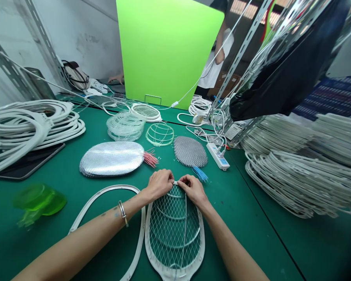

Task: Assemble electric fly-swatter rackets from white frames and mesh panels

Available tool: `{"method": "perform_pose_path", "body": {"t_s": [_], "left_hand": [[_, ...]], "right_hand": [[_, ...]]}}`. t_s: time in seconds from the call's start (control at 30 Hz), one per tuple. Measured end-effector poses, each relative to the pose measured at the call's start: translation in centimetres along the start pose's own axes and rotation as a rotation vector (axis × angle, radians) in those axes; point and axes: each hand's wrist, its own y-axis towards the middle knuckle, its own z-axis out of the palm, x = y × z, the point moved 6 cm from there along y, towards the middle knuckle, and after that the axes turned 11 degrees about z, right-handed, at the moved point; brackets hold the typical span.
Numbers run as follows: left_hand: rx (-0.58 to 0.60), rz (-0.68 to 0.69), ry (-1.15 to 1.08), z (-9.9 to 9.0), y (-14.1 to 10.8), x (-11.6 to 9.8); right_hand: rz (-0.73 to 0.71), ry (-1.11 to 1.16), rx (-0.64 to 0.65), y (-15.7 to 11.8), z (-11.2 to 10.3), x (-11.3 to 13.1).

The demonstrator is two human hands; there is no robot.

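Head view: left hand (158,185) and right hand (193,190) gripping the top of one electric swatter racket (175,234), fingers (185,180) closing narrowly on a small white piece at its tip, racket lying flat on the green work mat (245,234). One bare white oval frame (105,190) resting just beside, under the left forearm (82,242). Two mesh panels sitting ahead: silver mesh panel (112,159) with pink wires (150,159), grey mesh panel (190,152) with blue wires (200,174). One power strip (218,156) lying beyond, white frames lying in two piles, left pile (32,125) and right pile (298,183). Green plastic scraps (39,201) lying at left, too blurred to count.
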Motion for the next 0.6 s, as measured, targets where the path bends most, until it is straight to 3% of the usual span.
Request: {"method": "perform_pose_path", "body": {"t_s": [0.33, 0.6], "left_hand": [[0.038, -0.045, -0.004, -0.18, 0.02, -0.22], [0.145, -0.107, -0.047, -0.07, 0.83, 0.3]], "right_hand": [[0.012, -0.02, 0.0, 0.23, 0.27, -0.21], [0.089, -0.001, 0.016, 0.82, 0.29, -0.44]]}}
